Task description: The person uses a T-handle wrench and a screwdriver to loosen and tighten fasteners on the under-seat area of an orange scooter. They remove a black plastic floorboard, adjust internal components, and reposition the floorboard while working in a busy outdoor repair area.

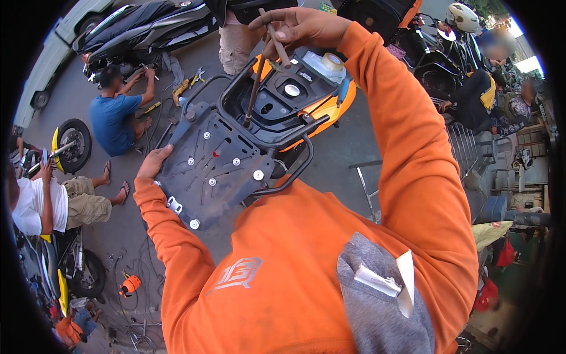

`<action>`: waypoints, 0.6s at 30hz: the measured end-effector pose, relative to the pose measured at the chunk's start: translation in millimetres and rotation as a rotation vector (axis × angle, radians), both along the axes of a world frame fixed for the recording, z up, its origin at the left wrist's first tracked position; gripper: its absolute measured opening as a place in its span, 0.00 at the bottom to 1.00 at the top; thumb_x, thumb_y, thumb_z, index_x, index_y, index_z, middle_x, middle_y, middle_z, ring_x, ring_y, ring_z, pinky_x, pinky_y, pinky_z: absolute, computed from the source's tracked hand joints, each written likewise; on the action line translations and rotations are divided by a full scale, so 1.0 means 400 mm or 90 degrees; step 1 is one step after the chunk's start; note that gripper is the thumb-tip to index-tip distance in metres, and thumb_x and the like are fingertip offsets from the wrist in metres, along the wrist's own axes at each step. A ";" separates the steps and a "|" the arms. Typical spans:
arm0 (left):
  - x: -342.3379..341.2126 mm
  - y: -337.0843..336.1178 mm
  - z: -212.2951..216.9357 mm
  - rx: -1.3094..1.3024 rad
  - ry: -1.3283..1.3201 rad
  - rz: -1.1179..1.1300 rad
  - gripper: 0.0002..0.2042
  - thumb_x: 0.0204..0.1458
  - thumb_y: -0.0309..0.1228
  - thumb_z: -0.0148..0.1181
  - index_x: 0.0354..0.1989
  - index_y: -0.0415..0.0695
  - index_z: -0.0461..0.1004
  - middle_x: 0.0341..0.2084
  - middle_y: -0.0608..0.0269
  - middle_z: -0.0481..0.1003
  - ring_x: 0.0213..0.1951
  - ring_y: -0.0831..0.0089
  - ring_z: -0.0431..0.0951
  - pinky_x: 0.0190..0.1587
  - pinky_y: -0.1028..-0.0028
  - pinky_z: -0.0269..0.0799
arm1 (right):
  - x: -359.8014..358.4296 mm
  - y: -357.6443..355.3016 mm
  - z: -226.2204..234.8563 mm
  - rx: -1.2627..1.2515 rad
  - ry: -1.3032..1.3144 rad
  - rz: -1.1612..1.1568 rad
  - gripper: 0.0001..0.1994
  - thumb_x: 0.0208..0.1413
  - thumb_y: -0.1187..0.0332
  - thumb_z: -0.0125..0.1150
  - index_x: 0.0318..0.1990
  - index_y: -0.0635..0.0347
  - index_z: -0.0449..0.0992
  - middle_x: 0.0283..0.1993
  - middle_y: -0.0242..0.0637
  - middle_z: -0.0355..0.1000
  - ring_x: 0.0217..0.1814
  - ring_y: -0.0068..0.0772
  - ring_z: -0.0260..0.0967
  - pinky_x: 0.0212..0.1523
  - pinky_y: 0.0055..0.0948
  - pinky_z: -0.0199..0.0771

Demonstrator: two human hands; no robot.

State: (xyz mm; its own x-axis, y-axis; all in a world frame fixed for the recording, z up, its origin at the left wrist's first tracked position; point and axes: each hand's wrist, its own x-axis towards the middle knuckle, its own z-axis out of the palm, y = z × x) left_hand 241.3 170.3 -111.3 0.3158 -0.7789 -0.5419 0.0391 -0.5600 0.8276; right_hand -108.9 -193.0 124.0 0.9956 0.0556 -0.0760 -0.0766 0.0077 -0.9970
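Step in hand, as a judgement: turning a fastener at the rack. The worker's right hand (312,28) is closed on the crossbar of a T-handle tool (254,88), thumb and fingers around it, index finger stretched out past it. Shaft runs down, tilted, inside the loop of the black rack tube (312,125); its tip is near the front edge of the black plate (227,171). Can't tell if it is seated on anything.

Left hand (154,162) is at the plate's left edge, thumb toward the top face; fingers hidden, so can't tell if it's clamped. Plate lies between the worker's torso and the orange motorcycle (344,106), round fixings on top.

Next move likely calls for shaft lined up, tip held down, plate steadied by the left.

In the way: rack tube around the shaft could limit swing. Tape roll (333,61) in clear plastic sits on the bodywork near the right hand. Someone in light shorts (236,50) stands just beyond; a person in a blue shirt (116,118) sits off left, yellow power tool (180,91) on the ground nearby
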 end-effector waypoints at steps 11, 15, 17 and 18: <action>0.003 0.001 0.001 -0.002 0.055 0.009 0.27 0.61 0.49 0.60 0.48 0.31 0.78 0.37 0.60 0.81 0.34 0.76 0.79 0.41 0.76 0.74 | 0.054 0.005 0.007 -0.923 0.222 -0.308 0.21 0.62 0.52 0.54 0.45 0.62 0.83 0.32 0.49 0.78 0.32 0.46 0.77 0.34 0.42 0.74; 0.006 0.002 -0.002 0.010 -0.002 -0.015 0.28 0.61 0.49 0.60 0.49 0.30 0.78 0.37 0.61 0.81 0.34 0.77 0.79 0.41 0.76 0.74 | 0.039 -0.053 -0.050 -0.735 0.138 -0.359 0.21 0.63 0.55 0.56 0.53 0.63 0.80 0.26 0.36 0.74 0.29 0.28 0.72 0.34 0.29 0.70; 0.004 0.006 -0.002 -0.011 0.020 -0.024 0.28 0.61 0.49 0.59 0.50 0.29 0.77 0.37 0.61 0.81 0.34 0.77 0.78 0.41 0.76 0.74 | 0.039 -0.063 -0.078 -0.521 0.106 -0.373 0.18 0.61 0.60 0.56 0.52 0.63 0.78 0.29 0.39 0.76 0.27 0.35 0.74 0.30 0.33 0.72; 0.002 0.007 0.000 0.008 -0.004 -0.012 0.27 0.62 0.49 0.59 0.49 0.30 0.78 0.37 0.62 0.81 0.35 0.78 0.78 0.41 0.77 0.73 | 0.039 -0.063 -0.085 -0.414 0.090 -0.380 0.17 0.61 0.62 0.56 0.51 0.64 0.77 0.31 0.41 0.77 0.26 0.38 0.75 0.28 0.35 0.73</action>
State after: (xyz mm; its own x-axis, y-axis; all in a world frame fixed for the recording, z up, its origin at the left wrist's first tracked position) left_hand 242.2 173.2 -111.5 0.3046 -0.7776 -0.5501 0.0237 -0.5712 0.8205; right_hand -93.2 -218.2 89.9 0.8241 -0.5652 -0.0363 -0.3629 -0.4777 -0.8001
